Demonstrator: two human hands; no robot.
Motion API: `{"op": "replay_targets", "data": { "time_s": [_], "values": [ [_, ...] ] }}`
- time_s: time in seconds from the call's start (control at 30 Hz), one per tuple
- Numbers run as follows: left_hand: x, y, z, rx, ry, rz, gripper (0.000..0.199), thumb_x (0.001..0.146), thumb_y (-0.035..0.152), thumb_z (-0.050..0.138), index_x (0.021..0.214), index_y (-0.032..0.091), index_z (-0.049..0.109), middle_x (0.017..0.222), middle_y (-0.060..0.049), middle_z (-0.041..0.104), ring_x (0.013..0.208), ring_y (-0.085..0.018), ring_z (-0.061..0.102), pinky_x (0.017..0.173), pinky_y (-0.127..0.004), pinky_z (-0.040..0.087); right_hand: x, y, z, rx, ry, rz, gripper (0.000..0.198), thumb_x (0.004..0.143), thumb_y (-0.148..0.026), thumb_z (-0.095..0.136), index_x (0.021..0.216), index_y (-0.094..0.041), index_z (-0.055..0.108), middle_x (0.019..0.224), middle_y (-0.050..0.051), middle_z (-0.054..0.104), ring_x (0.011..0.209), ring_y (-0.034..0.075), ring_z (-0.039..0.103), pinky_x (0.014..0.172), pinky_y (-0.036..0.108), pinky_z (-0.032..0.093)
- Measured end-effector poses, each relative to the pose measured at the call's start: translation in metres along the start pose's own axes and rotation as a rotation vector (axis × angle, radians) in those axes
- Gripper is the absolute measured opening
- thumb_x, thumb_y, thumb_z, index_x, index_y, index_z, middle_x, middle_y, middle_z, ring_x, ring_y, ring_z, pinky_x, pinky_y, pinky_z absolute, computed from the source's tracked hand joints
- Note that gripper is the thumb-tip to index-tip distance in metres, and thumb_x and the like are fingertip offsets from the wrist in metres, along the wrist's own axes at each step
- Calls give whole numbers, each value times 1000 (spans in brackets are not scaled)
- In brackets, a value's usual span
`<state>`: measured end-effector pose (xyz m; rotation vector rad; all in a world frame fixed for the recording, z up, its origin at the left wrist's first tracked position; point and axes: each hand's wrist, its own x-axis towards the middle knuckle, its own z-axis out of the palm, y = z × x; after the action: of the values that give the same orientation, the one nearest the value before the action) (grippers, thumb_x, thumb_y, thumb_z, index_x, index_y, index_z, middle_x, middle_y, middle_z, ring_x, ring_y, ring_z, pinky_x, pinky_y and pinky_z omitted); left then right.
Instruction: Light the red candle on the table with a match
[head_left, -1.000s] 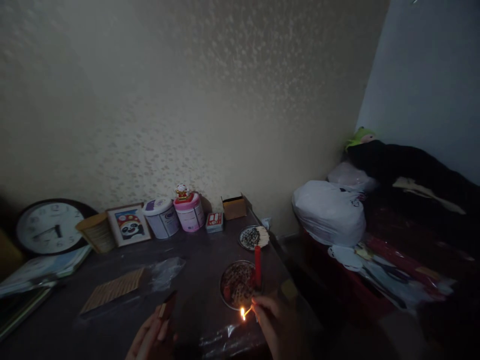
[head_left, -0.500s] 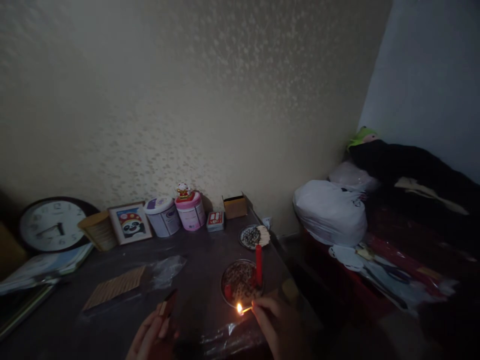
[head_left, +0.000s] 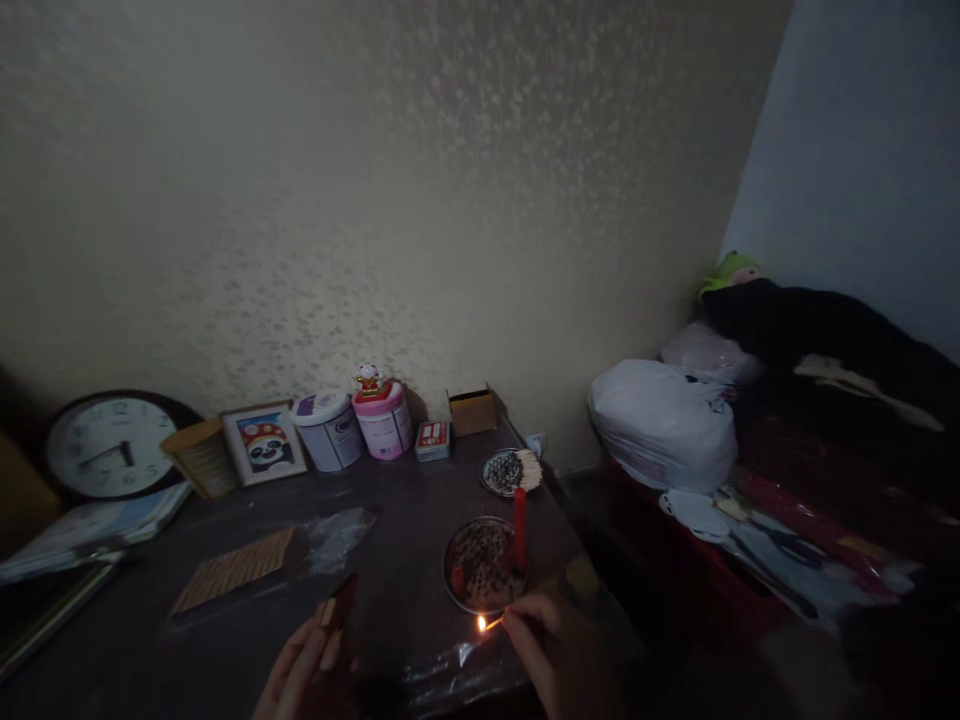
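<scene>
My right hand [head_left: 555, 650] pinches a burning match [head_left: 491, 624] at the near edge of the dark table [head_left: 390, 600]; its small flame sits just in front of a round metal dish [head_left: 480, 575] filled with spent matches. A red candle [head_left: 519, 528] stands upright at the dish's right rim, unlit. My left hand [head_left: 304, 672] holds a matchbox [head_left: 337, 608] low at the table's front, a little left of the dish. A second small dish [head_left: 510, 472] with matches lies further back.
Along the wall stand a round clock [head_left: 109, 447], a framed panda picture [head_left: 264, 443], two lidded tins [head_left: 356, 425], a small red box [head_left: 433, 439] and a cardboard box [head_left: 471, 410]. A woven mat [head_left: 232, 570] and plastic wrap lie mid-table. Bags and dark cloth fill the right.
The flame has shrunk slightly and the match has shifted a little nearer the dish's front rim. The view has tilted down a touch; both hands stay about where they were.
</scene>
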<state>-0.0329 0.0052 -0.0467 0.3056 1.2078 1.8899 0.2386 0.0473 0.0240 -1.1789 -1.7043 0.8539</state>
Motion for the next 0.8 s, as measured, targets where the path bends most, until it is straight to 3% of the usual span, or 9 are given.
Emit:
{"op": "replay_targets", "data": {
  "time_s": [0.13,0.4,0.57,0.8],
  "values": [
    [6,-11,-5,-69,36,-20,36,50,36,82,82,27,67,81,-2,72,74,-24,64,61,-36,53,-1,1,1,-47,12,14,22,85,-34,57,71,-22,68,67,1,69,64,16,65,60,21,48],
    [-1,-8,1,-73,40,-8,39,51,36,82,87,28,68,93,-3,72,81,-24,64,60,-33,53,-1,6,4,-86,-7,-31,20,84,-30,57,70,-20,66,68,1,67,63,14,62,60,21,44],
    [5,-7,-3,-49,42,-9,40,41,31,85,78,28,69,89,-4,73,82,-27,64,58,-34,54,0,7,5,-94,-23,-33,21,85,-31,57,71,-20,68,68,1,68,64,14,63,60,21,44],
    [1,-9,4,-78,46,-1,36,50,38,82,82,28,67,95,-3,72,90,-27,64,64,-36,53,-2,3,4,-46,-35,-11,21,84,-32,56,72,-19,68,71,3,69,66,16,63,62,22,44]
  ]
}}
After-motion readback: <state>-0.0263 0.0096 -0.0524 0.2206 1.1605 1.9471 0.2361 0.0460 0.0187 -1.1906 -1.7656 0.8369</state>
